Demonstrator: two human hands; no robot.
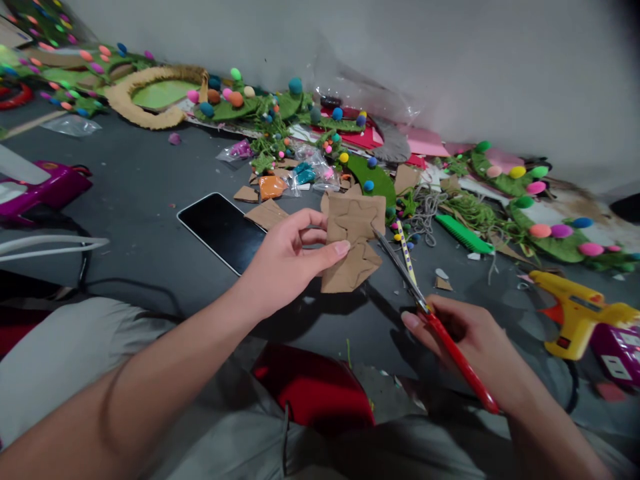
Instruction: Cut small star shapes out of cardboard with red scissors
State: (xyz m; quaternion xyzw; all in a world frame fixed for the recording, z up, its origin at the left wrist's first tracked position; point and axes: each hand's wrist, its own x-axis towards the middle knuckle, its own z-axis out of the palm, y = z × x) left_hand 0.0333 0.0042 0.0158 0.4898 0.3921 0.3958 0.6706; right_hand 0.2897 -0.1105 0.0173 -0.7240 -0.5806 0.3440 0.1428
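Pinches a cardboard piece (353, 247) in the left hand (285, 260), thumb on the front face, fingers behind, raised above the grey floor (140, 193) ahead of the knees. Grasps red-handled scissors (427, 310) in the right hand (470, 340), fingers closed round the handles, with blade tips at the card's right edge beside a pencilled star outline. Looks like two stars drawn, one above the other. Can't tell how far apart the blades are.

Judging the cut:
- Feed the card into the blades rather than chase the line with the scissors.
- Turn the piece with the left hand at each star point.
- Take short bites near the pivot.
- Enter inner corners from both sides, no twisting.
- Move the pinch nearer the cut line to stop flex, thumb clear of the blades.

Just under the blades: yellow dotted pencil (407, 257), flat on the floor. Left of the card: black phone (223, 230), screen dark, with cardboard offcuts (267, 213) at its far edge. Right: green comb (463, 233), then yellow glue gun (575, 313).

Containers, all beyond the card:
- small clear bag (306, 175) with teal pom-poms
- bag of orange filling (273, 187) just left of it
- further left, bag of magenta bits (239, 149)
- large clear bag (365, 87) against the wall, contents unreadable

Loose pom-poms (295, 85) along the wall on green felt, in no container.
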